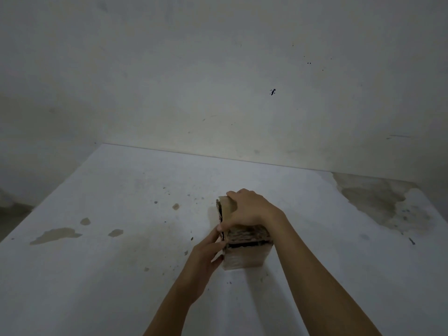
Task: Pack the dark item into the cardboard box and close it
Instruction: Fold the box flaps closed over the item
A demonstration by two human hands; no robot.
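The cardboard box on the bench looks mid-closing: right hand presses its top, left hand grips its nine-o'clock side; next, tuck the gaping flap.

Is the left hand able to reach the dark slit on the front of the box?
Probably yes. The left hand already touches the cardboard box beside the dark gap, and nothing covers that gap; the right hand sits higher, on top.
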